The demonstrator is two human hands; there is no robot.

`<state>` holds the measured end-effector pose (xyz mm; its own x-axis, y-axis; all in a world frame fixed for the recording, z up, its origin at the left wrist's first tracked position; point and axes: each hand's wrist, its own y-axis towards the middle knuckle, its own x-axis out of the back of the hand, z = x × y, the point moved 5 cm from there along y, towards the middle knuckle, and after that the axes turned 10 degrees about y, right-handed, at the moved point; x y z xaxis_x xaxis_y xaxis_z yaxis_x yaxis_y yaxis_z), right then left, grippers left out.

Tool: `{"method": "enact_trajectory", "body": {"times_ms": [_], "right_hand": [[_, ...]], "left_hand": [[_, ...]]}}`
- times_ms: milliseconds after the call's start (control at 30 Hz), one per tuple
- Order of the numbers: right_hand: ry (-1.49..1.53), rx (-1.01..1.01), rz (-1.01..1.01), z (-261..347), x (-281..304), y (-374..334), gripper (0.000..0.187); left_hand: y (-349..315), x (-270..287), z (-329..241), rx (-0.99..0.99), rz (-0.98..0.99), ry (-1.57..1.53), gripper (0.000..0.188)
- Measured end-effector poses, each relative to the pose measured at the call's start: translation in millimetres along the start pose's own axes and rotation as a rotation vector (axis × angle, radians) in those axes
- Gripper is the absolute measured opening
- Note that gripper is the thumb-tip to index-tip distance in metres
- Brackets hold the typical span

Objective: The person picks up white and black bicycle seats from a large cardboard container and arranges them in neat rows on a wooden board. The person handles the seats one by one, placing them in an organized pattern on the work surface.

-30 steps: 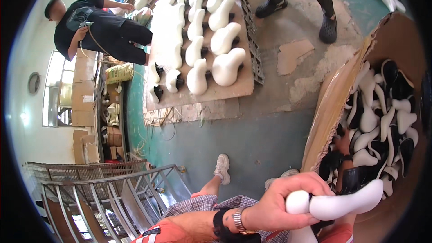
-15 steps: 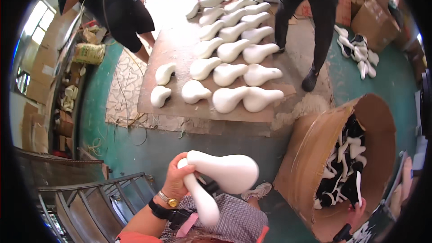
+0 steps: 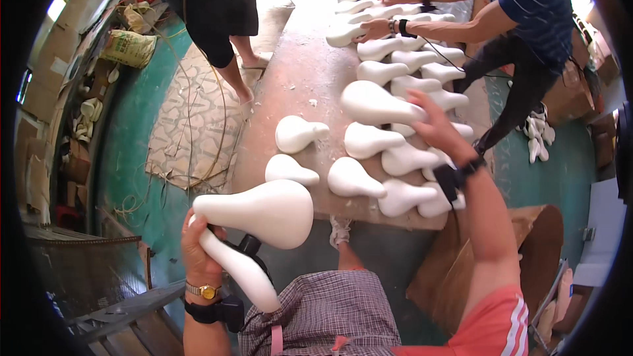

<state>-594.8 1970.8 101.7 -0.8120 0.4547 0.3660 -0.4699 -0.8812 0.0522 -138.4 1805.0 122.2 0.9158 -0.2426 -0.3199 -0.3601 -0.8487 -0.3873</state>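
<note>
My left hand (image 3: 198,250) is closed round the narrow noses of two white bicycle saddles; the upper saddle (image 3: 264,212) points its wide end right, while the lower saddle (image 3: 239,273) slants down, with a dark underside between them. Over the rows on the brown board (image 3: 290,92), my right hand (image 3: 436,126) grips another white saddle (image 3: 374,103) by its nose, wide end to the left. Directly below that one lie more white saddles, including a saddle (image 3: 370,140) partly beneath it. Two saddles stand apart at left, a farther saddle (image 3: 297,134) and a nearer saddle (image 3: 289,170).
A co-worker (image 3: 527,13) on the far right reaches both hands to the far saddles. Another person (image 3: 208,6) stands left of the board. A large open carton (image 3: 455,270) is at lower right, partly behind my right arm. A metal frame (image 3: 138,320) is at lower left.
My right hand has come from the carton up over the board, bringing a saddle. My left hand still holds its two saddles, now farther left. The view has shifted closer to the board.
</note>
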Motion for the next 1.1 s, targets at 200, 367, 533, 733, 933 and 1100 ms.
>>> {"method": "enact_trajectory", "body": {"times_ms": [200, 367, 533, 733, 933, 1100], "right_hand": [[-0.158, 0.180, 0.159, -101, -82, 232, 0.049], [-0.537, 0.225, 0.224, -197, -74, 309, 0.049], [-0.576, 0.319, 0.252, -138, -85, 302, 0.048], [0.105, 0.046, 0.801, 15, -153, 218, 0.067], [0.343, 0.044, 0.759, 17, -165, 229, 0.062], [0.607, -0.406, -0.207, -125, -133, 223, 0.052]], "left_hand": [[91, -20, -8, 0.065, -0.127, -0.020, 0.035], [168, -66, 19, 0.208, -0.104, -0.060, 0.029], [225, -113, 48, 0.351, -0.012, -0.022, 0.032], [252, -157, 52, 0.381, 0.060, 0.015, 0.028], [256, -184, 29, 0.258, 0.277, 0.386, 0.052], [264, -120, -1, 0.178, -0.058, 0.273, 0.055]]}}
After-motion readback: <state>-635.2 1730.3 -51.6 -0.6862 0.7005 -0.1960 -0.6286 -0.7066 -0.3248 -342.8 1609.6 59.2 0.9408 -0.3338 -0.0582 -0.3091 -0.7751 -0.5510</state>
